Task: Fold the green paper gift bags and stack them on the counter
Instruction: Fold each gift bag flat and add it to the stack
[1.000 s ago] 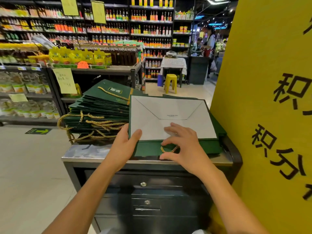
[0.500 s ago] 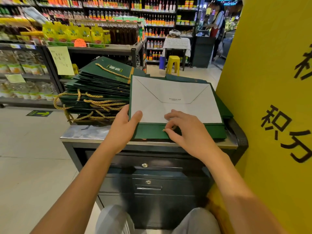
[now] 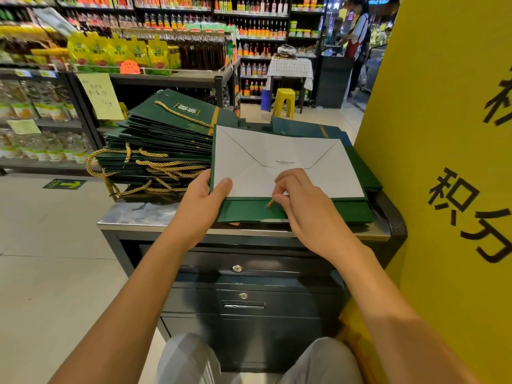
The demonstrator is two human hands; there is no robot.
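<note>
A flattened green gift bag [image 3: 288, 210] lies on the counter [image 3: 138, 217] with its white bottom panel [image 3: 277, 162] facing up, on top of a few more green bags. My left hand [image 3: 202, 200] grips its left edge, thumb on the white panel. My right hand [image 3: 302, 200] pinches the gold rope handle [image 3: 270, 203] at the bag's near green strip. To the left stands a tall stack of folded green bags [image 3: 163, 151] with gold rope handles hanging off its front.
A yellow sign board [image 3: 443, 134] stands close on the right. The counter is a dark cabinet with locked drawers [image 3: 238, 286]. Store shelves [image 3: 55, 106] line the left and back, a yellow stool [image 3: 284, 102] stands behind, and a person [image 3: 357, 42] is far right.
The view has tilted down, so my knees show. My right hand's fingers have curled and now pinch the gold handle. My left hand keeps its grip on the bag's edge.
</note>
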